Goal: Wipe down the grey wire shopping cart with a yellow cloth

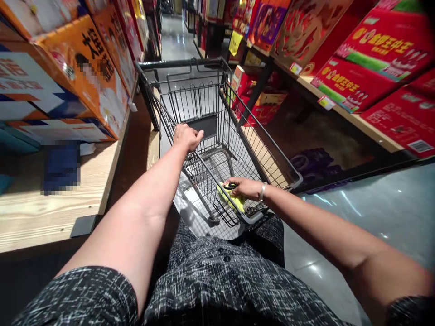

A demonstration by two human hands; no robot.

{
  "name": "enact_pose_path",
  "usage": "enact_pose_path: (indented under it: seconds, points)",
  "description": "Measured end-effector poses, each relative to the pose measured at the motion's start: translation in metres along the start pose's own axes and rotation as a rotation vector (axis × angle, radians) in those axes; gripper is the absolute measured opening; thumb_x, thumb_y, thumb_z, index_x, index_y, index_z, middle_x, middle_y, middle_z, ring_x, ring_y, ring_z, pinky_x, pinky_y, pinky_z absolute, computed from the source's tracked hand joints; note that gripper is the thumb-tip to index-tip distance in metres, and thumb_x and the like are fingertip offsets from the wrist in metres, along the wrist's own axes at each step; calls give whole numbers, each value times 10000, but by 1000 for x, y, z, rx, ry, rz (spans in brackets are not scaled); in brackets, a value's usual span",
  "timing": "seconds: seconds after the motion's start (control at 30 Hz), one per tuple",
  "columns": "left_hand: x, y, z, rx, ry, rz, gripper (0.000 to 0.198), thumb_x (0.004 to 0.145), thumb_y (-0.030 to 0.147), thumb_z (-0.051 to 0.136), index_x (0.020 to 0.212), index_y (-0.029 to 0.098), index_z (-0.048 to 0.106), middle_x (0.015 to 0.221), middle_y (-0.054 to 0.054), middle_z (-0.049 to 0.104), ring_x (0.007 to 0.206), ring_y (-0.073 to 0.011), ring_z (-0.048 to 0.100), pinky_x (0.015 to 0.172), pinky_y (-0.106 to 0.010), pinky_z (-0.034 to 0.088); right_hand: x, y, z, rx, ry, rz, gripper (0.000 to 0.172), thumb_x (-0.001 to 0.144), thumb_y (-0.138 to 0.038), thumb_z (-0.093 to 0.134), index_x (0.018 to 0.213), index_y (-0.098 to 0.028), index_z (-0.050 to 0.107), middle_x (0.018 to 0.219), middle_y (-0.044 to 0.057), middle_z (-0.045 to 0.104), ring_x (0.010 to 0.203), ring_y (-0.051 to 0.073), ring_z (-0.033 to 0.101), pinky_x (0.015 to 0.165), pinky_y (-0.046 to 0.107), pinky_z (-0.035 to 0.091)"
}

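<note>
Evidently, a yellow cloth is gripped at the cart's near end.
It is bunched in the right hand at five o'clock; the side rail, clasped by the left hand at eleven, is best steadied.

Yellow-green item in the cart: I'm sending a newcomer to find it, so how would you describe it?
Find the black wire shopping cart in the centre of the view. Inside it, at the near end, the right hand rests on the yellow-green item. Its bright colour stands out against the black wire around it.
</note>
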State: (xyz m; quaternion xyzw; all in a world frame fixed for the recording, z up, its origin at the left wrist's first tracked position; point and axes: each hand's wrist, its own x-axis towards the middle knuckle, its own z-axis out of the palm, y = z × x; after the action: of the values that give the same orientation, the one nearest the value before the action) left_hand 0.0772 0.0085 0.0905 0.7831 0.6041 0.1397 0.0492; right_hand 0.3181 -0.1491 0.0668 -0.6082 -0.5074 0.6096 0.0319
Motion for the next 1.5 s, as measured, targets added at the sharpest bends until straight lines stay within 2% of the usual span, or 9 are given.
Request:
enact_pose_path:
  seconds: [0.23,0.37,0.47,0.83,1.07,1.13,1.23,1.37,1.5]
  points:
    - [-7,4,-3,92,6,3,644,1038,498,299,896,166,832,932,-135,755,1094,-316,613,1038,-460,394,-39,13,64,-246,708,-496,411,828,-187,586,1235,-240,593,1236,93,563,1163,245,590,1083,482,494]
    - [-9,4,-4,136,-1,-15,665,1048,504,282,923,166,841,949,-139,765,1081,-302,626,1028,-435,399,-27,33,95,-567,961,-610,527,852,-156,576,1369,-254,549,1382,151,470,1229,308,501,1066,534,493]
    - [-10,10,-4,178,-23,-13,708,1057,510,234,959,167,845,965,-144,778,1075,-300,630,1015,-435,402,-19,45,87,-697,1016,-650,562,842,-82,532,1371,-271,554,1384,137,480,1167,290,504,1017,499,527]
    - [-15,69,14,25,-16,35,811,1044,625,157,967,182,832,1009,-157,785,1099,-336,618,985,-503,407,-20,96,-63,-532,884,-746,332,850,-318,582,1176,-263,597,1226,126,598,1165,291,598,1029,476,509]
    - [-34,104,10,-247,-168,334,618,1044,606,305,1396,219,634,1373,-101,669,1319,-274,555,1148,-427,371,-14,119,-185,-262,1078,-564,369,717,-566,625,945,-277,603,1080,160,646,1033,331,627,955,496,491]
    - [-40,99,-6,-290,-141,414,562,1056,546,340,1453,226,575,1437,-88,621,1371,-249,515,1171,-399,365,-10,112,-207,-187,1163,-517,359,696,-567,647,901,-277,599,1092,197,643,1021,330,621,914,475,481]
    - [-50,69,-47,-204,16,386,470,1013,505,483,1402,276,616,1476,-62,586,1474,-307,384,1237,-532,239,-1,83,-212,-130,1172,-550,418,671,-571,677,935,-255,603,1060,172,642,965,297,613,881,456,475]
    - [-64,2,-99,-36,275,168,403,924,402,630,1303,274,684,1412,-92,618,1433,-339,410,1212,-560,236,18,20,-168,-15,1069,-710,550,652,-624,694,1024,-232,589,1036,71,626,896,215,581,875,406,496]
    - [-78,-50,-111,33,329,115,369,899,397,622,1223,249,719,1284,-106,687,1326,-329,514,1160,-534,319,33,-47,-102,143,915,-913,527,686,-588,716,1053,-242,561,1090,49,616,943,191,566,885,350,507]
